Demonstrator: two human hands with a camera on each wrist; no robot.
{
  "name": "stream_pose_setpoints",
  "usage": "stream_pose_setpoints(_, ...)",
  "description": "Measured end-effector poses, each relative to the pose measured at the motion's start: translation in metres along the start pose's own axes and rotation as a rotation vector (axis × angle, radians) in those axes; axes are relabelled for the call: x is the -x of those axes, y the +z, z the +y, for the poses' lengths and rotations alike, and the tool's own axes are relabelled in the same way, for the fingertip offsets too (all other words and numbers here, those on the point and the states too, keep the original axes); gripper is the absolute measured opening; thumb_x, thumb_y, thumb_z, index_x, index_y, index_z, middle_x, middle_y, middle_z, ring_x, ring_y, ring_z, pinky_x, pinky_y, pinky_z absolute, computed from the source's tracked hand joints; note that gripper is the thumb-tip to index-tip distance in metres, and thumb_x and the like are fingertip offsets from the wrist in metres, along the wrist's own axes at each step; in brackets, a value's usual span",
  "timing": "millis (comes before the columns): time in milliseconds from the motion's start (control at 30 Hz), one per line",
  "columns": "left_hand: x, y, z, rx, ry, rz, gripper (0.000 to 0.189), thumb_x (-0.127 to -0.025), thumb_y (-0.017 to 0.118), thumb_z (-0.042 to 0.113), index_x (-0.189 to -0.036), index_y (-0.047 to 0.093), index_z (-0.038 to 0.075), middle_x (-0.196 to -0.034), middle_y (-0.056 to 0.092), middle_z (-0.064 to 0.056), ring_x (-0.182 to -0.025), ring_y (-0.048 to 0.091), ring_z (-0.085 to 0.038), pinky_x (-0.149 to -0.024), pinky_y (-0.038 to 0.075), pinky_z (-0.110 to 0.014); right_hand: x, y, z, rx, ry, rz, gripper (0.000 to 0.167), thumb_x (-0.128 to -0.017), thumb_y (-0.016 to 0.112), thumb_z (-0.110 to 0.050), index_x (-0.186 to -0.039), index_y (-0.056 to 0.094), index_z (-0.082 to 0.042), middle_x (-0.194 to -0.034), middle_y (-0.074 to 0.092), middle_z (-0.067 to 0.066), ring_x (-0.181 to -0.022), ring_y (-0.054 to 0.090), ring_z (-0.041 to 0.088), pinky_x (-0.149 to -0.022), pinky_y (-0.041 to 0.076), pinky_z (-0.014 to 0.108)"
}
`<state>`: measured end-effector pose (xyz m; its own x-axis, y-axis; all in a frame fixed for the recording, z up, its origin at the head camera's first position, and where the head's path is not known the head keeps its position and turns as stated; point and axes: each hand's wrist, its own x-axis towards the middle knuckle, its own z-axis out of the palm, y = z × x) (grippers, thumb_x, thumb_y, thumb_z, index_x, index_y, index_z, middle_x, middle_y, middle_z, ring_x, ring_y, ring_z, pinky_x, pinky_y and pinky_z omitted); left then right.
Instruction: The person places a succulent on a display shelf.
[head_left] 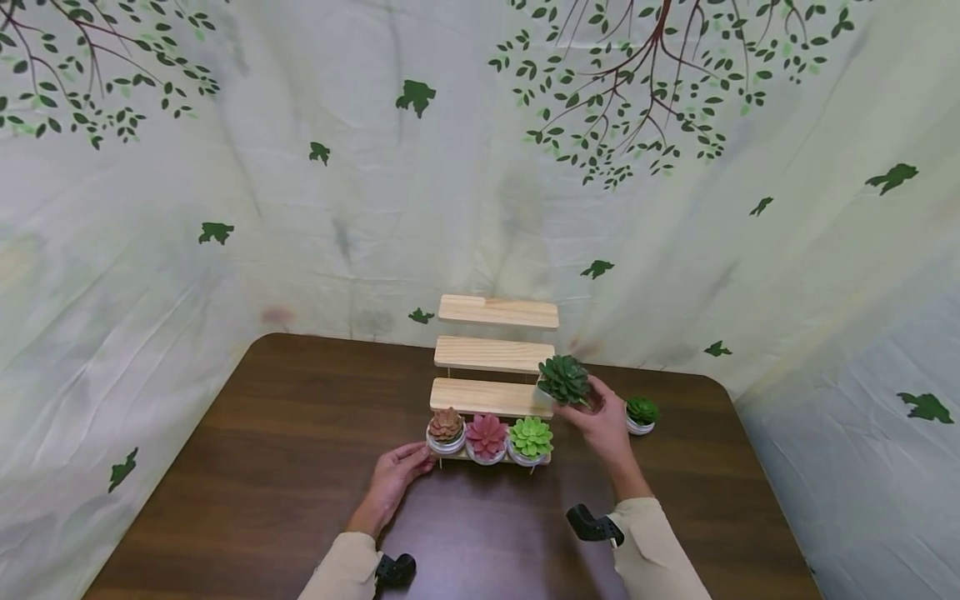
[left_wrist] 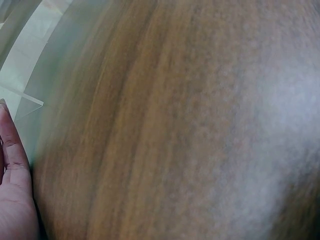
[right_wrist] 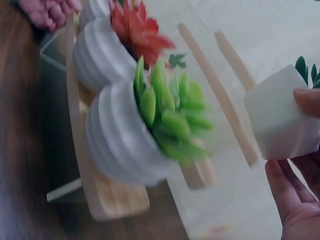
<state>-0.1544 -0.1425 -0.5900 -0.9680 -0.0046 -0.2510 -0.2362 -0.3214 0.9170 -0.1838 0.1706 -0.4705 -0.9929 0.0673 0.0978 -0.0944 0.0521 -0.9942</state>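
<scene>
My right hand point(head_left: 600, 417) grips a white pot holding a dark green succulent point(head_left: 564, 379), raised beside the right end of a tiered wooden stand point(head_left: 491, 396). In the right wrist view, thumb and fingers pinch the smooth white pot point(right_wrist: 282, 115) from two sides. My left hand point(head_left: 397, 479) holds the left end of the stand's lowest shelf, beside the pot with the brown succulent point(head_left: 446, 425). A red succulent point(head_left: 487, 435) and a light green succulent point(head_left: 531, 437), both in ribbed white pots, share that shelf.
Three bare wooden shelves rise behind the filled one, on clear supports. Right of my right hand, a small green potted plant point(head_left: 641, 414) stands on the dark brown table point(head_left: 300, 425). A leaf-printed cloth point(head_left: 360, 208) hangs behind the table.
</scene>
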Motion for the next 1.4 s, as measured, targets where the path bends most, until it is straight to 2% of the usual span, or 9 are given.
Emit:
stream_pose_setpoints(233,-0.001,0.001,-0.001,0.013,0.010,0.016,0.018,-0.093,0.057,-0.005,-0.107,0.061,-0.015,-0.082,0.070,-0.005,-0.077,0.066,-0.013,-0.074,0.056,-0.024,-0.012,0.020,-0.008,-0.021,0.026,-0.091,0.060,-0.076,0.071,0.014,-0.132,0.050,0.005,-0.132,0.053,0.024,-0.119,0.055,0.028,-0.089,0.051,0.020)
stream_pose_setpoints(333,-0.001,0.000,-0.001,0.018,0.014,0.016,0.019,-0.093,0.057,-0.005,-0.107,0.060,-0.016,-0.083,0.070,-0.006,-0.077,0.066,-0.013,-0.074,0.056,-0.024,-0.015,0.029,-0.012,-0.032,0.035,-0.126,0.061,-0.076,0.072,0.013,-0.132,0.050,0.004,-0.133,0.053,0.022,-0.122,0.053,0.031,-0.092,0.050,0.022)
stream_pose_setpoints(700,-0.003,-0.005,-0.006,0.025,0.039,-0.010,0.019,-0.093,0.058,-0.002,-0.106,0.062,-0.014,-0.083,0.070,-0.004,-0.078,0.067,-0.013,-0.074,0.056,-0.024,-0.023,0.066,-0.023,0.031,0.092,-0.148,0.062,-0.078,0.076,0.003,-0.135,0.051,-0.004,-0.131,0.056,0.016,-0.119,0.056,0.029,-0.091,0.053,0.038)
stream_pose_setpoints(967,-0.002,-0.004,-0.005,0.016,0.058,-0.042,0.019,-0.094,0.058,-0.001,-0.107,0.061,-0.015,-0.084,0.070,-0.004,-0.080,0.067,-0.012,-0.075,0.056,-0.024,-0.026,0.087,-0.023,-0.021,0.105,-0.192,0.061,-0.078,0.076,0.003,-0.134,0.051,-0.002,-0.126,0.059,0.016,-0.112,0.059,0.027,-0.088,0.054,0.035)
stream_pose_setpoints(1200,-0.001,-0.002,-0.005,0.036,0.030,-0.003,0.015,-0.093,0.057,-0.005,-0.104,0.063,-0.012,-0.082,0.069,-0.004,-0.076,0.066,-0.011,-0.072,0.056,-0.023,-0.025,0.104,-0.018,-0.027,0.099,-0.208,0.058,-0.077,0.077,0.003,-0.131,0.055,-0.002,-0.120,0.062,0.017,-0.107,0.061,0.027,-0.081,0.056,0.033)
stream_pose_setpoints(1400,-0.002,-0.001,-0.004,0.042,0.018,-0.002,0.014,-0.093,0.057,-0.005,-0.103,0.063,-0.012,-0.081,0.069,-0.004,-0.075,0.066,-0.012,-0.072,0.056,-0.023,-0.023,0.117,-0.015,-0.003,0.085,-0.231,0.060,-0.078,0.077,0.002,-0.133,0.053,0.000,-0.123,0.059,0.018,-0.115,0.057,0.031,-0.091,0.053,0.036)
